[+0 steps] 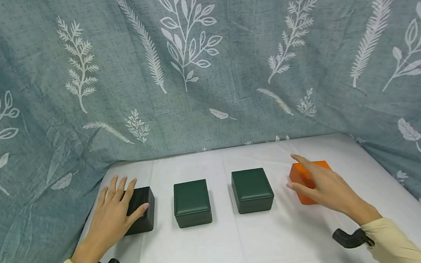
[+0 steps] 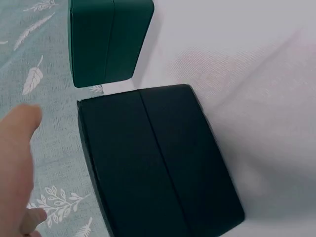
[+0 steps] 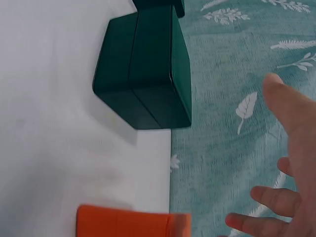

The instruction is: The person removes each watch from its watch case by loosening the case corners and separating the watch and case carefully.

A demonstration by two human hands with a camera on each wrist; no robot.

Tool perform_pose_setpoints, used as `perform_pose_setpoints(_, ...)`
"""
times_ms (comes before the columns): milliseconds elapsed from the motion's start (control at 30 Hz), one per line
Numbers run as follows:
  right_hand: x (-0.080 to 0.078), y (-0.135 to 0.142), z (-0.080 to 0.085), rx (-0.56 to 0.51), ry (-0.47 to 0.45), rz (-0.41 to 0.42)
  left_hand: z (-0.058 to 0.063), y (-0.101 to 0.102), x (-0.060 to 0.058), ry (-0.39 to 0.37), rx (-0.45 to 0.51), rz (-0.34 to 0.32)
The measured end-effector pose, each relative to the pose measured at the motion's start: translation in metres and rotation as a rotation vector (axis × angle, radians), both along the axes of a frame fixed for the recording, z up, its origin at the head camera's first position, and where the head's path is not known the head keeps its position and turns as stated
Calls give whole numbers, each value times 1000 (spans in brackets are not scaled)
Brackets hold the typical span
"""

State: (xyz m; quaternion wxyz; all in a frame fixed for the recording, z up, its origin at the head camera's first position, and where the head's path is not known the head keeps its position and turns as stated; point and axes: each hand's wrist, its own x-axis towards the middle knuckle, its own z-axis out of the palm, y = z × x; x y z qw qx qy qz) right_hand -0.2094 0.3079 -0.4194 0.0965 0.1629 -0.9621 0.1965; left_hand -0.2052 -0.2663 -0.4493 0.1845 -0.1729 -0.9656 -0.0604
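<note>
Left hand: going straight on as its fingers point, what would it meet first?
Probably the leafy fabric behind the white tabletop; the black box appears beside or under the hand, though depth is unclear.

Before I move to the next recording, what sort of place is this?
Probably a staged tabletop recording spot: a leaf-patterned cloth hangs behind a white-covered table, with two green boxes between a black box and an orange box.

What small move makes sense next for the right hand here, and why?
Probably to lower the right hand and close its thumb and fingers around the orange box: the hand is spread over that box but not gripping it. The left hand is similarly spread over the black box.
</note>
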Motion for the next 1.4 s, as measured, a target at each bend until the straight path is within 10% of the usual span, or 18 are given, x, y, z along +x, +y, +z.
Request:
perform_pose_setpoints(367, -6, -27, -3, -94, 78, 66, -4, -5, -3, 208, 265, -103)
perform_pose_setpoints(1400, -18, -120, -12, -190, 57, 270, -22, -59, -9, -103, 581, 116)
